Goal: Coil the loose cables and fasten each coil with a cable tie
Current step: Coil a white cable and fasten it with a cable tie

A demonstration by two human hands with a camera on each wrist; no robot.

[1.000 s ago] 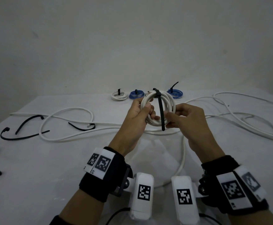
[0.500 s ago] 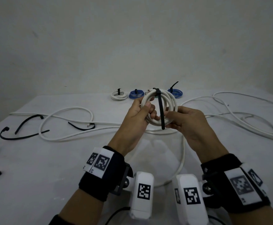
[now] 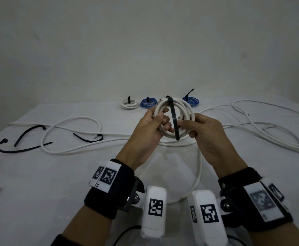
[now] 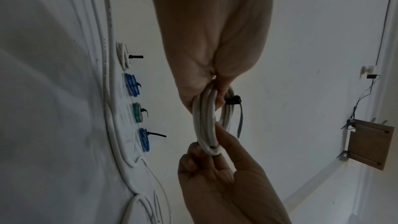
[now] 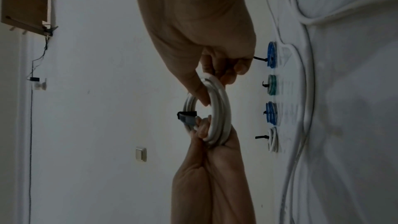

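Observation:
A coil of white cable (image 3: 184,110) stands upright above the table, held in both hands. A black cable tie (image 3: 173,119) is looped over its top, its head at the top and its tail hanging down across the front. My left hand (image 3: 160,119) grips the coil's left side, fingers curled through the ring. My right hand (image 3: 186,126) grips the lower right side. In the left wrist view the white coil (image 4: 203,125) is edge-on and the cable tie's tail (image 4: 240,122) hangs free. In the right wrist view the tie's head (image 5: 187,117) sits on the white coil (image 5: 221,106).
Tied coils line the table's back: a white coil (image 3: 129,104), a blue coil (image 3: 148,103), a green coil (image 4: 136,112) and another blue coil (image 3: 191,101). Loose white cable (image 3: 70,135) runs across the table and loops at the right (image 3: 269,128). Spare black ties (image 3: 20,139) lie at the left.
The coil stays in both hands at about the same place. My right hand has closed in a little on the coil and its wrist has rolled slightly.

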